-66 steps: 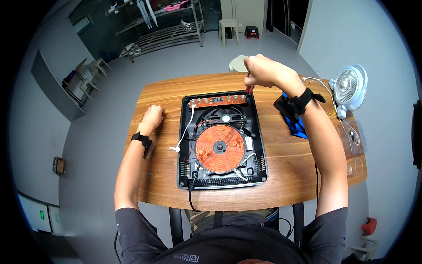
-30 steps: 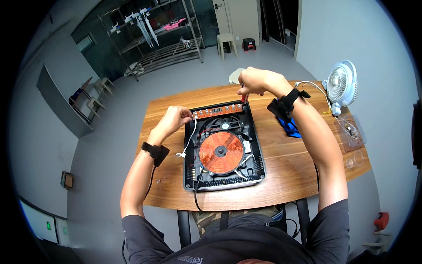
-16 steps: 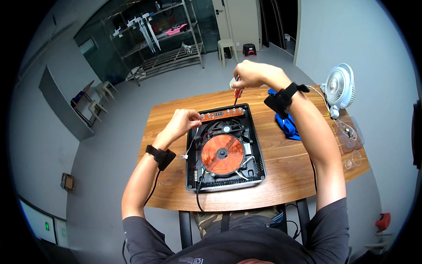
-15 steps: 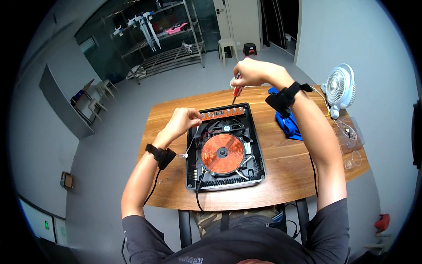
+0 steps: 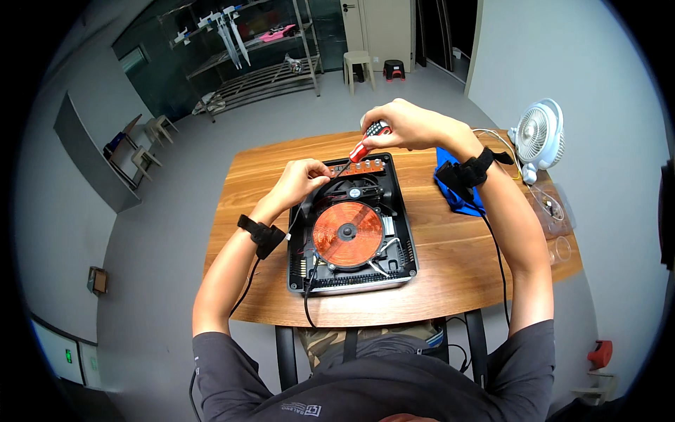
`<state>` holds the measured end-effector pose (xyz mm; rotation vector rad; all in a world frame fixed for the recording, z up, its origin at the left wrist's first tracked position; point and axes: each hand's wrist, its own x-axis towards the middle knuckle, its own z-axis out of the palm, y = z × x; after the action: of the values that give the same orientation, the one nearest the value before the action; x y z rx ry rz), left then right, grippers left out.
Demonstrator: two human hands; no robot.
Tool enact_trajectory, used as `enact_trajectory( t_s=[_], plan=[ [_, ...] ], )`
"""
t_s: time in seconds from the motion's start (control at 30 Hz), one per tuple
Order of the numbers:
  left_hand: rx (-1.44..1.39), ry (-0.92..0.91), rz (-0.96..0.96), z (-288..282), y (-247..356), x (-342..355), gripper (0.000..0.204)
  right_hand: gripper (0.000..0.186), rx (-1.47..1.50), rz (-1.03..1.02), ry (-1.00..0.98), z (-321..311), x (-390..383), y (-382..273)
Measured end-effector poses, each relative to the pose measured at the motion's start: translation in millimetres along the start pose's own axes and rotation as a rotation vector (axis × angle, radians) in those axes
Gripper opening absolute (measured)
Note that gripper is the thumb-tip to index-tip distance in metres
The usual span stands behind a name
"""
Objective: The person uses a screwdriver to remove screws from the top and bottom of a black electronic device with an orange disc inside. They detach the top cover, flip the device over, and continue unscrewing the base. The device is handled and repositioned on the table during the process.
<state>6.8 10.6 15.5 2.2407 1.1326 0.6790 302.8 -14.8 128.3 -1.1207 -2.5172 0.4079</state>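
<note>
An opened black appliance housing [image 5: 408, 260] on the table holds a copper coil disc [image 5: 348, 232], a fan [image 5: 355, 191] and an orange circuit board [image 5: 369, 167] along its far edge. My left hand [image 5: 299, 181] is pinched at the board's left end; what lies between the fingertips is hidden. My right hand [image 5: 401, 126] is closed around a red-handled screwdriver [image 5: 358, 152] above the board. Its shaft slants down-left toward my left fingertips; I cannot tell whether the tip touches anything.
The wooden table [image 5: 450, 281] also carries a blue cloth [image 5: 457, 200], a small white fan [image 5: 541, 133] with cables, a clear plastic tray [image 5: 559, 218] and a clear cup [image 5: 559, 250] on the right. Stools and metal shelving [image 5: 253, 88] stand beyond.
My left hand has risen from the table to the board's left end. My right hand has shifted left, and the screwdriver has swung from the board's right end toward my left fingers.
</note>
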Motion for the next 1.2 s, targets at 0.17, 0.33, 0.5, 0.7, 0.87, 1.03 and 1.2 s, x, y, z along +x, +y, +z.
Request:
enact_trajectory(
  t_s=[0.17, 0.33, 0.5, 0.7, 0.87, 1.03, 1.2],
  plan=[
    [-0.075, -0.030, 0.023, 5, -2, 2, 0.020, 0.041, 0.013, -0.034, 0.029, -2, -9, -8],
    [-0.052, -0.060, 0.051, 7, 1, -1, 0.021, 0.043, 0.030, 0.051, 0.011, -5, -12, -22],
    [-0.074, -0.067, 0.044, 6, 2, -3, 0.021, 0.044, 0.018, 0.023, 0.014, -4, -11, -21],
    [-0.078, -0.069, 0.039, 7, 3, -4, 0.020, 0.043, 0.003, -0.077, 0.022, 1, -6, -10],
    [-0.050, -0.078, 0.043, 8, 6, -5, 0.020, 0.044, -0.014, -0.040, 0.006, 4, -6, -9],
    [-0.044, -0.071, 0.062, 9, 3, -4, 0.019, 0.045, -0.025, -0.045, 0.012, 6, -5, -7],
    [-0.044, -0.054, 0.051, 12, 4, -7, 0.019, 0.043, -0.007, 0.045, 0.004, 6, -7, -11]
  ],
)
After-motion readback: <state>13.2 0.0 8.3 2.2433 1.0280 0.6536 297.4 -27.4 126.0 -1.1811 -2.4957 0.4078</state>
